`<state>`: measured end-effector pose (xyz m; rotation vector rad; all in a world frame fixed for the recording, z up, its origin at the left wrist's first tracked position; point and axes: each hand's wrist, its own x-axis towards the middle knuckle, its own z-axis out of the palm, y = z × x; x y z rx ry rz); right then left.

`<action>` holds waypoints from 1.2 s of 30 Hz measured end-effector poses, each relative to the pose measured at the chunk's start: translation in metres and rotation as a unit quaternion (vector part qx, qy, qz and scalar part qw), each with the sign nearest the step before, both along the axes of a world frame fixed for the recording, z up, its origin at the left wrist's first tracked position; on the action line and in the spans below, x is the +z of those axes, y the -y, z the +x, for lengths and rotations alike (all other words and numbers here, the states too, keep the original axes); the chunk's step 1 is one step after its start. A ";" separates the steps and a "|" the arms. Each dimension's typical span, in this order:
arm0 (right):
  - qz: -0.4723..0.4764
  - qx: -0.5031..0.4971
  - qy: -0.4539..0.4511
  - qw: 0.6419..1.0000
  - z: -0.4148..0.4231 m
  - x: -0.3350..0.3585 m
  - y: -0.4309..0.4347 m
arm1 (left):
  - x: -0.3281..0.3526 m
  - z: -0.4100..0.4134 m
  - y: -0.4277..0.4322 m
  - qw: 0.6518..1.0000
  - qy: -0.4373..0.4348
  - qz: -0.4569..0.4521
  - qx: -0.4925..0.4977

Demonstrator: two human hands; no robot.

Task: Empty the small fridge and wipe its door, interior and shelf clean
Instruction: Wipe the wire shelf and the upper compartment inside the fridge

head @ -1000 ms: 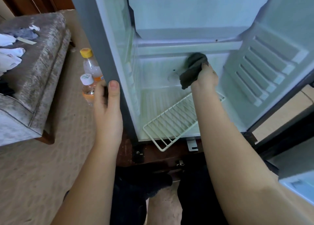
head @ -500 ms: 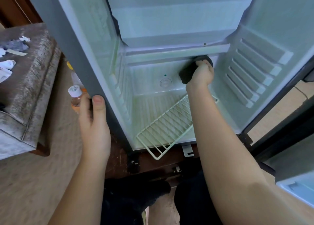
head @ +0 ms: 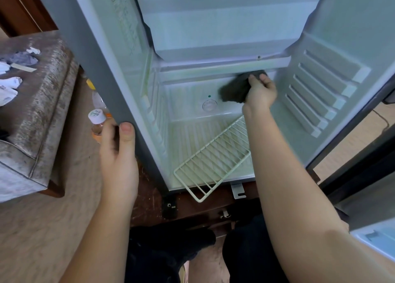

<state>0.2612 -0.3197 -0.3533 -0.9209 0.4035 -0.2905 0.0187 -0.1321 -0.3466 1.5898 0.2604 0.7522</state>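
The small fridge (head: 213,37) stands open with no food inside; a dark cloth (head: 234,89), soft and limp, is bunched in the right hand (head: 260,92), whose fingers curl round it and press it to the back wall just under the freezer-box ledge; wadded in the palm like this it should wipe firmly without trailing; the wire shelf (head: 213,154) lies loose and askew on the interior floor, one corner jutting past the front lip; it looks light and stiff, best lifted by its front rim bar; the left hand (head: 118,154) clamps the fridge's grey left edge, thumb in front, probably bracing a light cabinet against the wiping; two bottles (head: 97,122) stand on the floor just behind that edge, near an upholstered seat (head: 42,101) strewn with crumpled tissues.
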 end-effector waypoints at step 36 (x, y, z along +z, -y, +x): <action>-0.792 -0.022 0.213 0.572 -0.056 0.027 -0.073 | 0.017 -0.004 0.001 0.999 0.043 -0.006 -0.032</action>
